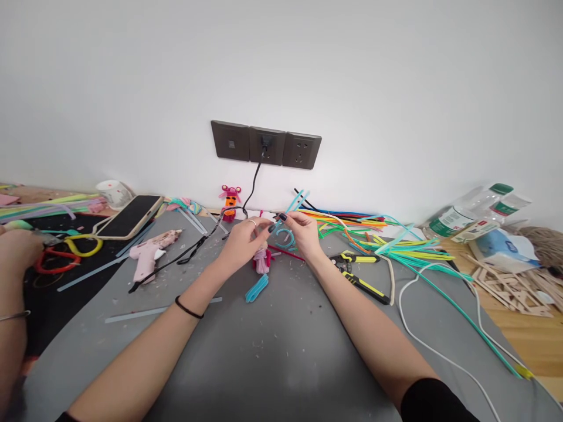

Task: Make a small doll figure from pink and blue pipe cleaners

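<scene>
Pinches blue pipe cleaner point(294, 201) in right hand point(305, 234), slanting up toward wall point(373, 117); cannot tell if grasping it with left hand point(243, 239) alongside.

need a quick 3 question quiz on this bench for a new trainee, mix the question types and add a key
1. True or false: a black plug sits in the middle wall panel.

2. What is pinched at the fingertips of the right hand?
A) a phone
B) a light-blue pipe cleaner
C) red-handled scissors

3. Fill in the missing colour: the pliers lying beside the right forearm have black and ____ grips.

Key: 1 true; 2 B; 3 yellow
</scene>
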